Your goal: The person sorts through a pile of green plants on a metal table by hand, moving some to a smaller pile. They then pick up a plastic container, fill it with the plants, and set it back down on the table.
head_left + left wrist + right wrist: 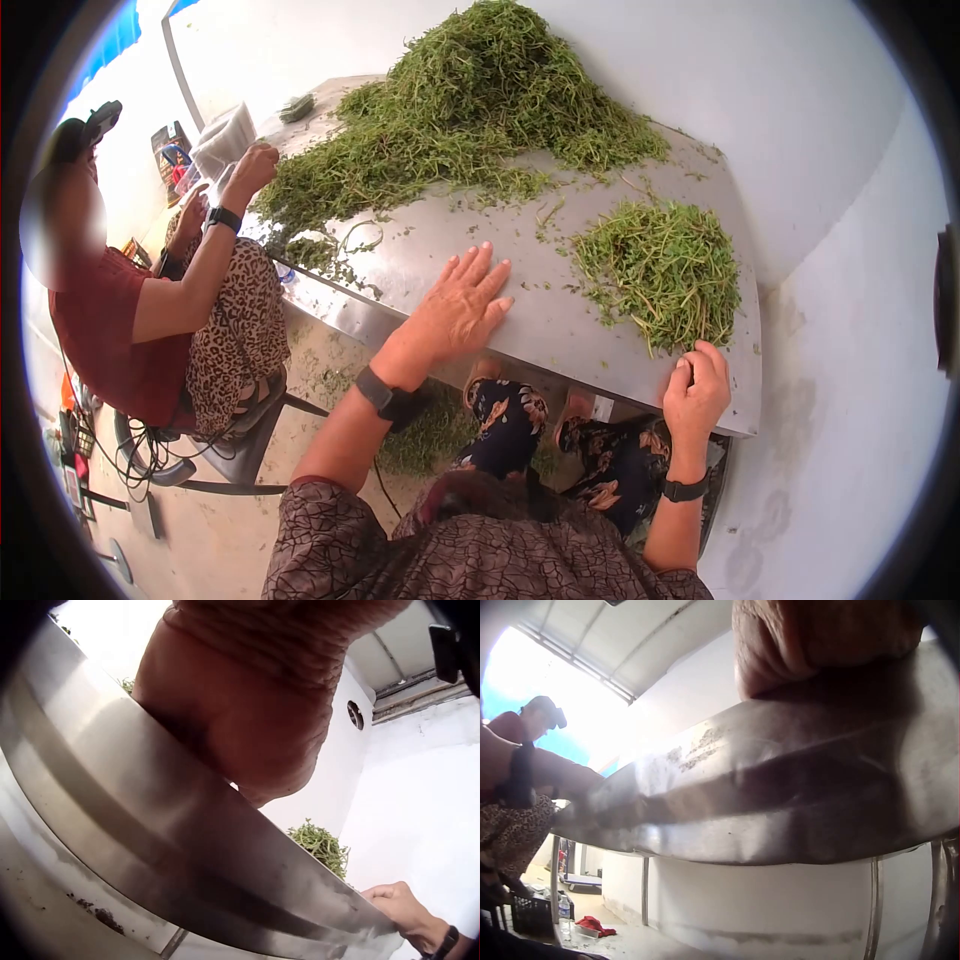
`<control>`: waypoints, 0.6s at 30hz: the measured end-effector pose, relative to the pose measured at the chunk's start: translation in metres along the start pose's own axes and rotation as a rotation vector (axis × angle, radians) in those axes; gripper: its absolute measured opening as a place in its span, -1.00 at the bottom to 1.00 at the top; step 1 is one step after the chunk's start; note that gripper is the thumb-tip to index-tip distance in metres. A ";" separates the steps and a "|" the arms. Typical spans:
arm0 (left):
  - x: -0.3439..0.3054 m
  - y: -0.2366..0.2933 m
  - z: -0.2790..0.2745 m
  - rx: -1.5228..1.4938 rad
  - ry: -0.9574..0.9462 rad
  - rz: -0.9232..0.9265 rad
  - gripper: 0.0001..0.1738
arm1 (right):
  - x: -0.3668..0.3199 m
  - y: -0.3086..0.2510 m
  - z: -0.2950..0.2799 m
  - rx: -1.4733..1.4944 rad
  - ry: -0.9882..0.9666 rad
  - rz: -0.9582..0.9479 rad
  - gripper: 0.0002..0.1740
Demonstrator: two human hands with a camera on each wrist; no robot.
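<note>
My left hand (462, 305) rests palm down on the metal table (540, 320), its fingers straight and slightly spread. In the left wrist view the heel of that hand (232, 705) lies over the table edge. Beside the small pile of green stems (665, 270), my right hand (697, 392) rests at the table's front edge with fingers loosely bent and nothing visible in them. The right wrist view shows only part of this hand (817, 645) above the metal rim; its fingertips are hidden. A large heap of greens (480, 90) covers the back.
Another person (130, 300) sits at the left, hands raised near the heap. White containers (225, 140) stand at the back left. A wall (840, 180) borders the table on the right. Scattered leaf bits lie on the metal, and greens (430, 430) lie below the table.
</note>
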State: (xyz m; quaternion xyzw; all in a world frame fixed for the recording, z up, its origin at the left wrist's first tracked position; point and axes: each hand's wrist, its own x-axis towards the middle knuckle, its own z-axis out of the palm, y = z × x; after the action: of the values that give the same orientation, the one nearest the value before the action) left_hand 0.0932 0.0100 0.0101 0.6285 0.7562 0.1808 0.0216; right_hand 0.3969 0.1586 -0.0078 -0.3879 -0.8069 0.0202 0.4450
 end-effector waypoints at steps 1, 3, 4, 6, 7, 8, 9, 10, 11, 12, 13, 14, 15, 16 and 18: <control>0.003 -0.007 0.002 -0.001 0.056 -0.019 -0.33 | 0.000 0.000 0.000 -0.004 -0.004 0.004 -0.91; 0.004 -0.018 0.005 -0.006 0.116 -0.033 -0.34 | 0.001 -0.001 0.001 0.001 0.005 -0.005 -0.91; 0.005 -0.022 0.006 0.032 0.149 -0.069 -0.36 | -0.001 0.000 0.001 0.002 0.014 -0.005 -0.91; 0.006 -0.024 0.009 0.060 0.217 -0.079 -0.40 | 0.000 -0.001 0.001 0.000 0.030 -0.024 -0.91; 0.006 -0.024 0.010 0.040 0.213 -0.056 -0.40 | 0.001 0.000 0.000 0.010 0.039 -0.054 -0.91; 0.007 -0.024 0.011 0.069 0.220 -0.063 -0.40 | 0.001 0.000 -0.001 0.013 0.021 -0.038 -0.90; 0.007 -0.024 0.012 0.097 0.229 -0.071 -0.40 | 0.001 -0.001 -0.004 -0.017 0.026 -0.032 -0.90; 0.007 -0.025 0.012 0.079 0.238 -0.078 -0.43 | 0.002 -0.002 -0.006 0.052 -0.010 0.039 -0.89; 0.009 -0.027 0.011 0.063 0.236 -0.059 -0.43 | 0.003 -0.002 -0.008 0.125 -0.044 0.108 -0.88; 0.010 -0.027 0.008 0.026 0.233 -0.070 -0.44 | 0.006 -0.001 -0.012 0.077 -0.028 0.070 -0.84; 0.010 -0.026 0.007 -0.008 0.229 -0.087 -0.46 | 0.012 -0.001 -0.017 0.062 -0.029 0.070 -0.84; 0.011 -0.023 0.006 -0.015 0.286 -0.065 -0.52 | 0.020 -0.003 -0.022 0.015 0.025 0.019 -0.82; 0.013 -0.022 0.006 -0.021 0.284 -0.065 -0.52 | 0.030 -0.007 -0.027 -0.028 0.078 -0.031 -0.80; 0.016 -0.021 0.006 -0.015 0.295 -0.067 -0.55 | 0.040 -0.008 -0.030 -0.029 0.050 -0.029 -0.70; 0.017 -0.021 0.006 -0.012 0.308 -0.062 -0.57 | 0.062 -0.019 -0.036 -0.084 0.011 -0.072 -0.62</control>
State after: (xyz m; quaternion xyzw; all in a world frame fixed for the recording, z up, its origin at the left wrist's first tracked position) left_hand 0.0711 0.0250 0.0017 0.5694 0.7686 0.2789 -0.0852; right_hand 0.3927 0.1737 0.0650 -0.3771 -0.8179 -0.0316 0.4333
